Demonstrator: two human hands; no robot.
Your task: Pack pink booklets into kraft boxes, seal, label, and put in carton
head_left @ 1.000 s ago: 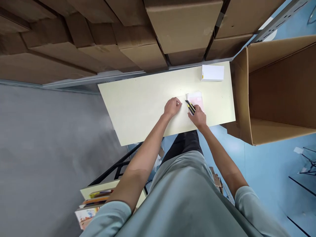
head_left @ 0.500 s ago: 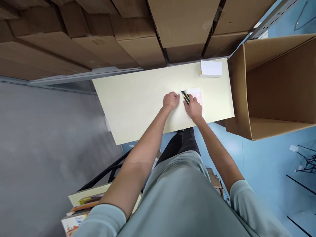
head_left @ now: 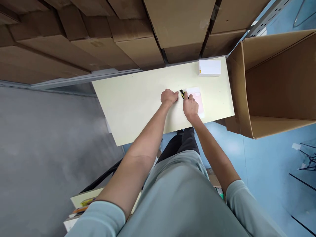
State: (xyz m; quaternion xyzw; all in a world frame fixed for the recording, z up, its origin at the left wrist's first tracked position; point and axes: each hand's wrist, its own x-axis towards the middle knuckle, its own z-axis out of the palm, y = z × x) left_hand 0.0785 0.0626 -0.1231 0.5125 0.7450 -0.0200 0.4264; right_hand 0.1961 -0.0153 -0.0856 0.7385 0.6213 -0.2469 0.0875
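My right hand (head_left: 191, 107) grips a black and yellow utility knife (head_left: 182, 94), its front end pointing up and left toward my other hand. The index finger lies along the knife's body, and the palm hides the back end. My left hand (head_left: 169, 96) rests curled on the cream tabletop (head_left: 138, 102), a small gap left of the knife. Whatever its fingers may pinch is too small or hidden to make out. Partly beneath and beside my right hand is a flat pink and white sheet or pad (head_left: 198, 98).
A small white box (head_left: 209, 67) sits at the tabletop's far right. Stacked cardboard boxes (head_left: 138, 49) line the back edge. A large open carton (head_left: 237, 89) stands against the right side. Books and papers (head_left: 80, 209) lie low at the left.
My right hand has turned slightly and covers more of the knife, with its index finger now extended along it. My left hand stays curled in nearly the same spot.
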